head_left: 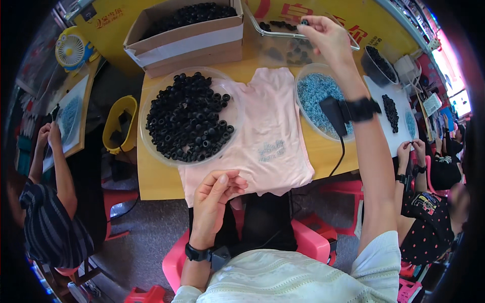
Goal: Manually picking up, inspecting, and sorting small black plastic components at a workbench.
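My right hand (324, 35) reaches far forward over a clear plastic container (283, 43) and pinches a small black ring at its rim. My left hand (216, 192) rests at the near table edge on a pink cloth (268, 136), fingers curled together with nothing visible in them. A round clear tray of black rubber rings (189, 116) lies left of the cloth. A round dish of small blue-grey pieces (316, 96) lies right of it, under my right forearm.
A cardboard box (187, 38) of black rings stands at the back left. One person sits at the left by a board (68, 118), another at the right by a white board (396, 116) with black parts. A yellow bin (119, 123) and pink stools (303, 242) stand below.
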`<state>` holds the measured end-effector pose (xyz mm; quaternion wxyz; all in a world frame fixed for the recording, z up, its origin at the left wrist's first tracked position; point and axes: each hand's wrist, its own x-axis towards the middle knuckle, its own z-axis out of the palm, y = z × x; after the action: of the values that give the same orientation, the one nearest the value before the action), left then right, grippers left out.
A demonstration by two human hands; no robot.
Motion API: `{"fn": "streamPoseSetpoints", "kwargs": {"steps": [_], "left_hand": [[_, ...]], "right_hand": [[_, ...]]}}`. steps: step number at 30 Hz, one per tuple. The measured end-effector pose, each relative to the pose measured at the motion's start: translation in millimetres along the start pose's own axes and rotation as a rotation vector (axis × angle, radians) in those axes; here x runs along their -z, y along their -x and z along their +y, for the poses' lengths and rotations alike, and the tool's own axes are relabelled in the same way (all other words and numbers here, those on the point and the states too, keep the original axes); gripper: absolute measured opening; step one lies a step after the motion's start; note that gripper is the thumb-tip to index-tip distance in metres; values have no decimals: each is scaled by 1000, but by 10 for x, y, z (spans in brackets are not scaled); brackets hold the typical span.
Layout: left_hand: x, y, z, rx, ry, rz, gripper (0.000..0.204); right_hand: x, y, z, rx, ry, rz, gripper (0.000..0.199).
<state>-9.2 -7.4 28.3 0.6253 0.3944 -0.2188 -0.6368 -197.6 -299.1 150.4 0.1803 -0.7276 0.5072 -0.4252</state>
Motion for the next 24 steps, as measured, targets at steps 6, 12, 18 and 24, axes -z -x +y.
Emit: {"fn": "streamPoseSetpoints", "kwargs": {"steps": [6, 12, 18, 24], "left_hand": [[71, -76, -24, -4, -6, 50, 26], [93, -122, -66, 16, 13, 54, 25], [186, -131, -121, 0, 38, 29, 25], [185, -176, -140, -19, 36, 19, 25]], "right_hand": [[-85, -265, 407, -1, -45, 66, 45], [248, 379, 278, -75, -35, -276, 28], [-76, 1176, 1, 112, -38, -542, 16], [-666, 1348, -343, 315, 38, -468, 9]]}}
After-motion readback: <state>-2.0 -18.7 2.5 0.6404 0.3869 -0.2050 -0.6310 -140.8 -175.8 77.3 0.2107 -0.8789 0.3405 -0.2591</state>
